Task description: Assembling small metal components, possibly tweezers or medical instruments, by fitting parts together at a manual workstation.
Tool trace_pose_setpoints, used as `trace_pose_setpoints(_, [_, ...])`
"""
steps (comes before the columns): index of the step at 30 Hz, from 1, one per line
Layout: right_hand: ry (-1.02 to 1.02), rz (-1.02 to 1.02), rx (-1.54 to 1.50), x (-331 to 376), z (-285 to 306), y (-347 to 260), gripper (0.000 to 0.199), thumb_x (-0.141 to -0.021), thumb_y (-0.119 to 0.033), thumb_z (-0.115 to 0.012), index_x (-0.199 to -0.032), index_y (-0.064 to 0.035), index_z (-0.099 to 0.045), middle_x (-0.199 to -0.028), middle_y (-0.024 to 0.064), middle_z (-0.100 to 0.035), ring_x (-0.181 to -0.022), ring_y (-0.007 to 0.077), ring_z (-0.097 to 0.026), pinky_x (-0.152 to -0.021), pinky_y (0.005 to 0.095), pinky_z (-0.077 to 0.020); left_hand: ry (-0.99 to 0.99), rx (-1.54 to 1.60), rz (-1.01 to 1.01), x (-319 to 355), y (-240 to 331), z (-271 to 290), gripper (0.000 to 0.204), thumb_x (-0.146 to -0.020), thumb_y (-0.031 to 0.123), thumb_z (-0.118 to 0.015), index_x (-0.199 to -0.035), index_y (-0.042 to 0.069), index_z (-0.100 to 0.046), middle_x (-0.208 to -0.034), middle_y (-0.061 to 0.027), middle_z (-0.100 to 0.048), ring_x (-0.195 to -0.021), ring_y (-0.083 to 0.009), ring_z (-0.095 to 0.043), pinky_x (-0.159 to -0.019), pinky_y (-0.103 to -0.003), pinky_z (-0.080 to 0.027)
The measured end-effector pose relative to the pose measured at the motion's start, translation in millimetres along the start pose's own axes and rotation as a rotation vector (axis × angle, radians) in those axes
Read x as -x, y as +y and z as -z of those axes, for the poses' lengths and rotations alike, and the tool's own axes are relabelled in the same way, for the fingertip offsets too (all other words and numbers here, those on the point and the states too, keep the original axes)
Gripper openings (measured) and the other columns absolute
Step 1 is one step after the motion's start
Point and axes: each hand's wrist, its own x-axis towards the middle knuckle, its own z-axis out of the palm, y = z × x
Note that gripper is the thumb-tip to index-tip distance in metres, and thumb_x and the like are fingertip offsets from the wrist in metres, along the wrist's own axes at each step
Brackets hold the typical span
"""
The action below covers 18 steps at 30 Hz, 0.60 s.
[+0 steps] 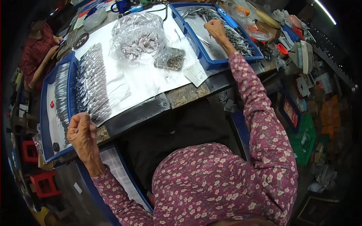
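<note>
I watch both bare hands from above. The right hand [215,29] is over the right blue tray [234,63], its fingers drawn in; a thin sliver seems to stand between thumb and forefinger, though at this size I can't be certain. Thin metal pieces [243,45] lie heaped inside that tray, around and below this hand, with a blue tool [229,18] resting among them.

The left hand [82,132] is raised near the front of the left blue tray [71,92], fingers curled and pressed in toward the thumb. I can't tell whether it grips anything.

Slim metal strips [62,92] line the left tray. Just beside it, on white paper [122,90], I see overlapping rows of silvery pieces [92,77]. Between the trays sit a clear bag [137,24] of pale pieces and a small box [172,62] of tiny metal bits. At far left, another person [37,51] in a red shirt sits with hands together.
</note>
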Motion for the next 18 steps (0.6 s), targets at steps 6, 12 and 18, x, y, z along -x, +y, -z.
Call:
trace_pose_setpoints(6, [-0.175, 0.255, -0.547, 80, 27, -113, 0.018, -0.078, -0.021, -0.059, -0.072, -0.004, -0.059, -0.06, -0.0024, -0.05, -0.049, 0.004, -0.041, -0.042, 0.0181, -0.0342, -0.121, 0.044, -0.044, 27, 3, -34, 0.02, -0.087, 0.014, -0.054, -0.097, -0.003, -0.053, -0.068, -0.0062, -0.057, -0.053, -0.0076, -0.048, -0.049, -0.016, -0.036])
trace_pose_setpoints(12, [-0.654, 0.252, -0.748, 170, 25, -180, 0.018, -0.08, -0.019, -0.06, -0.08, -0.001, -0.057, -0.062, -0.003, -0.049, -0.054, 0.0027, -0.043, -0.046, 0.0173, -0.034, -0.22, 0.061, 0.04, 46, -11, -66, 0.023, -0.092, 0.015, -0.045, -0.096, -0.006, -0.054, -0.065, -0.0064, -0.054, -0.054, -0.0074, -0.045, -0.05, -0.018, -0.035])
trace_pose_setpoints(18, [-0.84, 0.086, -0.886, 235, 17, -196, 0.017, -0.08, -0.011, -0.062, -0.089, 0.0018, -0.057, -0.071, -0.0015, -0.054, -0.063, 0.0027, -0.049, -0.055, 0.017, -0.0396, -0.125, 0.001, 0.052, 51, -36, -77, 0.02, -0.088, 0.014, -0.051, -0.085, -0.002, -0.062, -0.067, 0.0016, -0.051, -0.063, -0.005, -0.042, -0.058, -0.017, -0.032])
